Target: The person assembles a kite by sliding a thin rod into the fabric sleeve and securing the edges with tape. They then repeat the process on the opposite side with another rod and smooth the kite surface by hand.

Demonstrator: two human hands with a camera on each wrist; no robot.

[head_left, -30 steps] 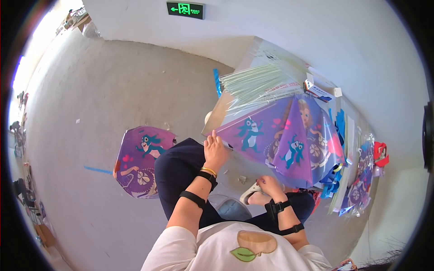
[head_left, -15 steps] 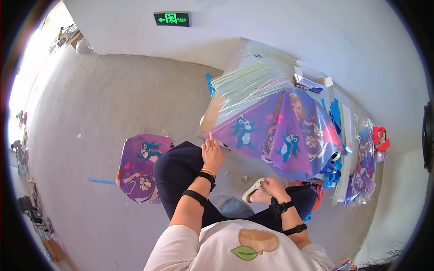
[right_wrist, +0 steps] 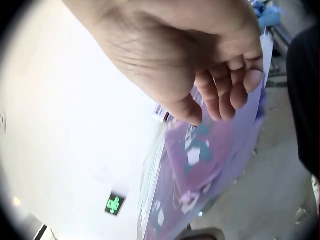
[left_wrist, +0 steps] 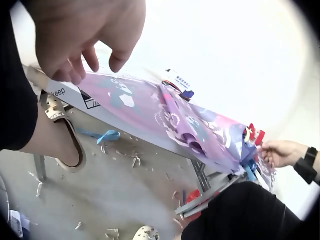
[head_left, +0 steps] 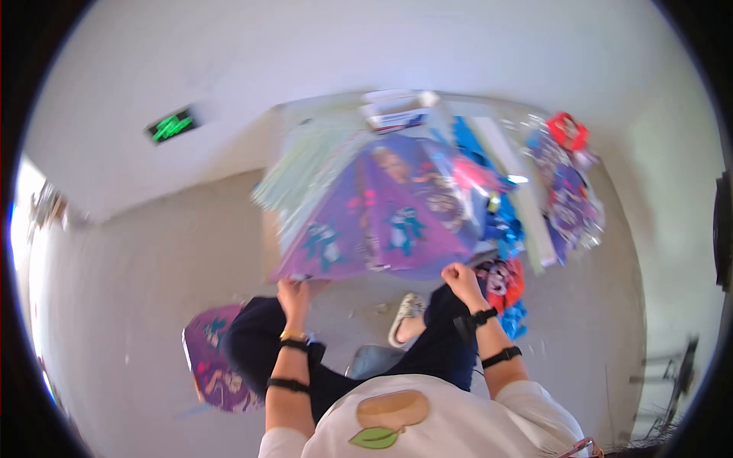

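A purple kite sail (head_left: 347, 229) with cartoon figures, one panel folded over another, lies across a low table. At its left corner, close to the table's front edge, is my left hand (head_left: 294, 301). In the left wrist view that hand (left_wrist: 90, 35) hangs over the table end, thumb and fingers apart and loosely bent, nothing between them. My right hand (head_left: 463, 282) is by the sail's right corner. The right wrist view shows this hand (right_wrist: 200, 65) with relaxed, half-bent fingers and no object in them; the sail (right_wrist: 200, 155) lies beyond.
Pale thin rods (head_left: 305, 164) and a white box (head_left: 397, 111) lie behind the sail. Blue strips (head_left: 500, 221) and plastic-wrapped purple pieces (head_left: 565, 191) are at the right. Another purple printed piece (head_left: 217, 359) lies on the floor, left of my knee. Scraps litter the floor.
The head view has swung to the right. My right hand has risen from near my foot to the sail's right corner. My left hand remains near the left corner.
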